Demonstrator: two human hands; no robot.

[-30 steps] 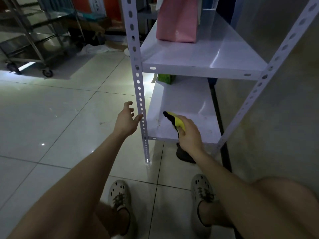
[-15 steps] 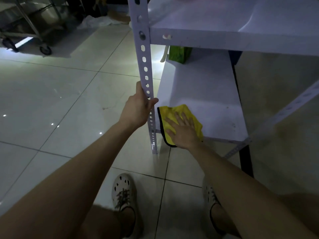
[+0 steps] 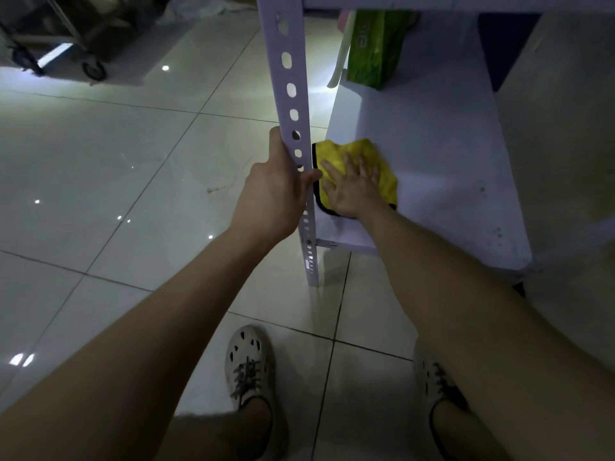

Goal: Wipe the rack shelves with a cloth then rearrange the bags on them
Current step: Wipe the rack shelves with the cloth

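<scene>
Dim room with glossy pale floor tiles (image 3: 109, 181) catching a few bright light spots, pretty murky overall. Right hand (image 3: 354, 188) is flat and spread open, palm down, pressing a yellow cloth (image 3: 382, 161) with a dark trim onto the bottom shelf (image 3: 442, 181) of a white metal rack; it isn't gripping the cloth, just pinning it, with yellow poking out beyond the fingertips and off to the right side of the hand. Cloth sits at the shelf's near left corner, right up against the post. Left hand (image 3: 273, 191) is just to the left of the right one, curled closed around the perforated upright post (image 3: 293, 104), thumb up along its outer edge and fingertips wrapping round the front, nearly touching the cloth. Farther back from the right hand, toward the far end of the same shelf, a green bag (image 3: 376, 44) stands upright with a pale handle hanging off its left side. Shelf surface to the right of the hand has some dark specks on it. Below both forearms you can see two pale perforated clog shoes (image 3: 249, 364) on the tiles. Way off to the left of the left hand, at the far end of the floor, there's a wheeled metal cart (image 3: 66, 38) in shadow.
</scene>
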